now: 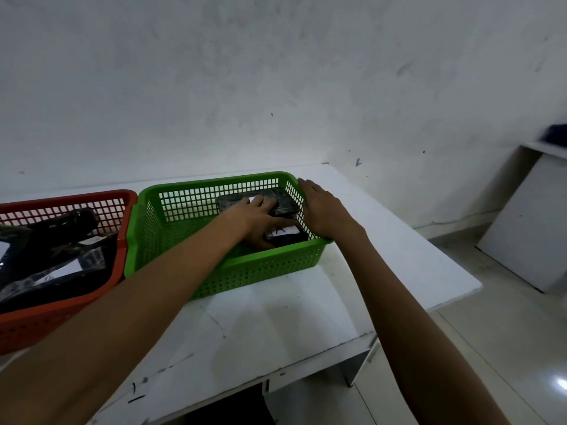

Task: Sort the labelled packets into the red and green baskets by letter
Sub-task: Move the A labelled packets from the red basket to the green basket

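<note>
A green basket [245, 268] stands on the white table, with a red basket [36, 320] touching its left side. My left hand [260, 217] reaches inside the green basket and grips a black packet [283, 201] with a white label, fingers on top and thumb below. Under it lies another dark packet [287, 235] whose white label shows a black letter. My right hand [322, 207] rests flat against the green basket's right rim, fingers together. The red basket holds several black packets [52, 256] with white labels.
The white table [306, 326] ends just right of the green basket and close to me at the front. A white board [527, 222] leans on the wall at the far right, on the tiled floor. A grey wall stands behind the table.
</note>
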